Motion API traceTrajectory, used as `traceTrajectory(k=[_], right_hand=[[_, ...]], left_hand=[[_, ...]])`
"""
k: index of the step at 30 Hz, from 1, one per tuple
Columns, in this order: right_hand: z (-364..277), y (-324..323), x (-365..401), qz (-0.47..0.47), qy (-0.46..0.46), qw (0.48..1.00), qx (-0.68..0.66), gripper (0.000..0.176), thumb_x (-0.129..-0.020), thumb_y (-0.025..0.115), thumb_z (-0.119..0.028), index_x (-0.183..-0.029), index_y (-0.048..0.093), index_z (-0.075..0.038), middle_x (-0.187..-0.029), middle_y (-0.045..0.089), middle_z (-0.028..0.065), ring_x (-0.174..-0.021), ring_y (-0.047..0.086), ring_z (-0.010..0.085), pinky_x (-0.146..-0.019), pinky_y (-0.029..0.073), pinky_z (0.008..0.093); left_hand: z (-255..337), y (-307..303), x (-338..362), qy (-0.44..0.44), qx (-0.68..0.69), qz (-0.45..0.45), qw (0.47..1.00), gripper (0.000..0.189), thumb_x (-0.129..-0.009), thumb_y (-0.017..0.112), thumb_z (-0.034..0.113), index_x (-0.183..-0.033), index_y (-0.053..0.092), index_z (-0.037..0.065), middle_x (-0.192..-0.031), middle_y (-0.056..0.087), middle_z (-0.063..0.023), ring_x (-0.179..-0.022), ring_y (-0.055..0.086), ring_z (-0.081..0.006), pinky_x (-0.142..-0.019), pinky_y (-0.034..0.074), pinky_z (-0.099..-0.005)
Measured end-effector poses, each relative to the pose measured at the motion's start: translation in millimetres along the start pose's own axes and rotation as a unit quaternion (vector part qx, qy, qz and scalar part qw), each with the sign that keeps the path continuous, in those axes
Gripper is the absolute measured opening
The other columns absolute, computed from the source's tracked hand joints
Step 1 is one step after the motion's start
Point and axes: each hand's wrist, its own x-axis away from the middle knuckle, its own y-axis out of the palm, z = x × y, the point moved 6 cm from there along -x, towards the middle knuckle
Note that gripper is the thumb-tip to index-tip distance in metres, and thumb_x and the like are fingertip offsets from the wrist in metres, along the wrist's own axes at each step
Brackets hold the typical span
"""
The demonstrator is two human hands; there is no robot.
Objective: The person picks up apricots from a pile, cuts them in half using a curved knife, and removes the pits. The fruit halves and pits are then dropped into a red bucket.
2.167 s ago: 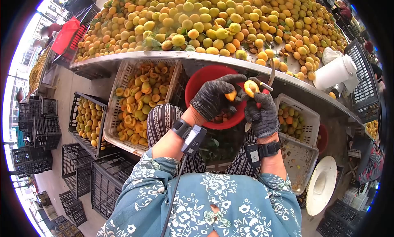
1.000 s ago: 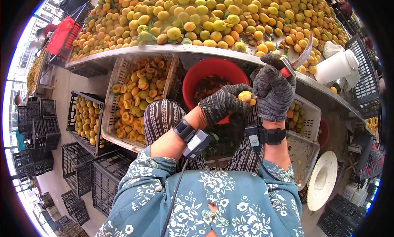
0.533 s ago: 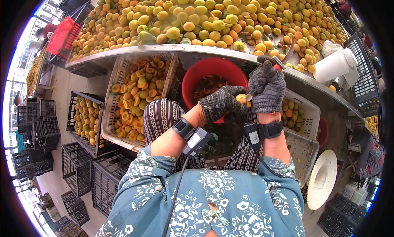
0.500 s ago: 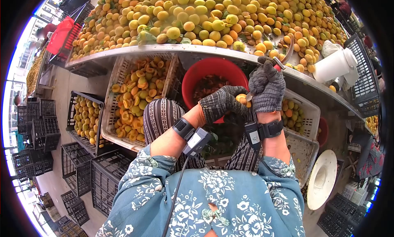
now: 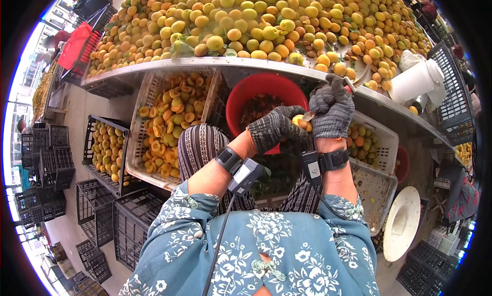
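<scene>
My left hand, in a dark grey knit glove, is closed around a yellow-orange apricot in front of my body. Right beside it, my gloved right hand grips a red-handled curved knife. One curved metal end rises past that fist toward the fruit table, and a small metal tip shows against the apricot. Glove fingers hide much of the fruit and the knife's grip. Below and behind my hands, a red bucket holds brownish pits or scraps.
Whole apricots cover the metal-edged table. A white crate of halved apricots stands left; another crate with whole ones sits right. Black crates line the left floor. A white jug and pale straw hat are at right.
Both hands stay together on the apricot. My right hand has shifted slightly, and the knife's upper curved end has tilted lower; its small tip now shows at the fruit.
</scene>
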Motion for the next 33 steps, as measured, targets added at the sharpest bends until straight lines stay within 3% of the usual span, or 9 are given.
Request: traceTrajectory(k=[5,8,10,16,21,23,25,28,33], right_hand=[[-41.3,32.4,15.9,-0.073,-0.080,0.953,0.284,0.019,-0.082,0.071,-0.014,-0.096,0.065,-0.001,-0.064,0.054,-0.0053,-0.047,0.041,0.0029,-0.042,0.033,0.0222],[-14.8,30.7,28.2,-0.242,0.041,0.873,0.422,0.026,-0.076,0.069,0.002,-0.102,0.068,0.000,-0.092,0.068,0.0037,-0.082,0.063,0.0111,-0.077,0.052,0.0260],[-2.9,29.3,42.7,-0.275,0.130,0.874,0.380,0.031,-0.076,0.073,-0.003,-0.106,0.066,0.001,-0.097,0.067,0.0035,-0.091,0.062,0.0126,-0.081,0.052,0.0275],[-15.4,37.8,57.4,-0.290,-0.097,0.736,0.604,0.030,-0.077,0.065,-0.004,-0.107,0.065,-0.005,-0.084,0.067,0.0146,-0.076,0.065,0.0170,-0.073,0.053,0.0285],[-5.0,16.5,48.4,-0.167,-0.127,0.816,0.539,0.022,-0.076,0.066,-0.006,-0.098,0.063,-0.004,-0.077,0.063,0.0136,-0.070,0.063,0.0167,-0.068,0.051,0.0289],[4.7,-0.7,40.3,-0.045,0.021,0.952,0.301,0.021,-0.075,0.067,-0.006,-0.096,0.063,-0.004,-0.076,0.063,0.0080,-0.071,0.061,0.0121,-0.068,0.051,0.0279],[10.2,0.1,29.6,-0.037,0.005,0.949,0.314,0.022,-0.074,0.070,-0.007,-0.095,0.063,-0.004,-0.076,0.062,0.0025,-0.073,0.060,0.0087,-0.070,0.050,0.0268],[12.0,4.7,17.6,-0.115,-0.143,0.808,0.560,0.028,-0.072,0.072,-0.007,-0.099,0.064,-0.003,-0.077,0.062,0.0006,-0.073,0.057,0.0092,-0.073,0.050,0.0258],[-27.2,-12.0,8.6,-0.035,-0.137,0.891,0.431,0.029,-0.075,0.073,-0.002,-0.103,0.065,-0.003,-0.087,0.063,-0.0001,-0.076,0.056,0.0073,-0.071,0.048,0.0230]], left_hand=[[-9.6,-15.4,0.5,-0.011,0.010,0.014,1.000,0.031,-0.076,0.072,0.016,-0.103,0.061,0.007,-0.075,0.058,0.0011,-0.057,0.054,-0.0073,-0.048,0.045,-0.0212],[-5.1,-18.5,1.7,-0.020,0.001,0.020,1.000,0.029,-0.077,0.070,0.013,-0.104,0.063,0.009,-0.074,0.059,0.0023,-0.060,0.056,-0.0074,-0.049,0.046,-0.0222],[3.2,-13.9,7.1,-0.040,-0.024,0.020,0.999,0.032,-0.076,0.071,0.016,-0.106,0.062,0.009,-0.074,0.061,0.0015,-0.058,0.056,-0.0074,-0.048,0.044,-0.0209],[-6.5,-16.0,7.4,-0.065,0.009,0.000,0.998,0.038,-0.074,0.070,0.014,-0.109,0.060,0.007,-0.076,0.062,-0.0004,-0.056,0.054,-0.0074,-0.045,0.039,-0.0197],[3.1,-17.5,6.0,-0.001,0.194,0.043,0.980,0.036,-0.074,0.069,0.010,-0.108,0.059,0.005,-0.074,0.062,-0.0038,-0.055,0.059,-0.0127,-0.047,0.047,-0.0236],[6.7,-27.4,8.1,-0.006,0.183,0.050,0.982,0.038,-0.074,0.067,0.011,-0.110,0.056,0.004,-0.074,0.062,-0.0060,-0.055,0.059,-0.0150,-0.047,0.047,-0.0243],[18.1,-52.7,19.6,0.038,0.114,0.136,0.983,0.040,-0.073,0.068,0.010,-0.111,0.055,0.003,-0.071,0.061,-0.0078,-0.053,0.057,-0.0154,-0.045,0.046,-0.0256],[44.1,-83.2,49.7,0.074,0.133,0.164,0.975,0.044,-0.072,0.068,0.010,-0.113,0.056,0.005,-0.071,0.059,-0.0060,-0.051,0.054,-0.0127,-0.043,0.043,-0.0231],[67.1,-149.5,125.5,0.151,0.078,0.328,0.929,0.041,-0.077,0.070,0.014,-0.115,0.056,0.005,-0.068,0.060,-0.0071,-0.047,0.052,-0.0124,-0.039,0.041,-0.0247]])
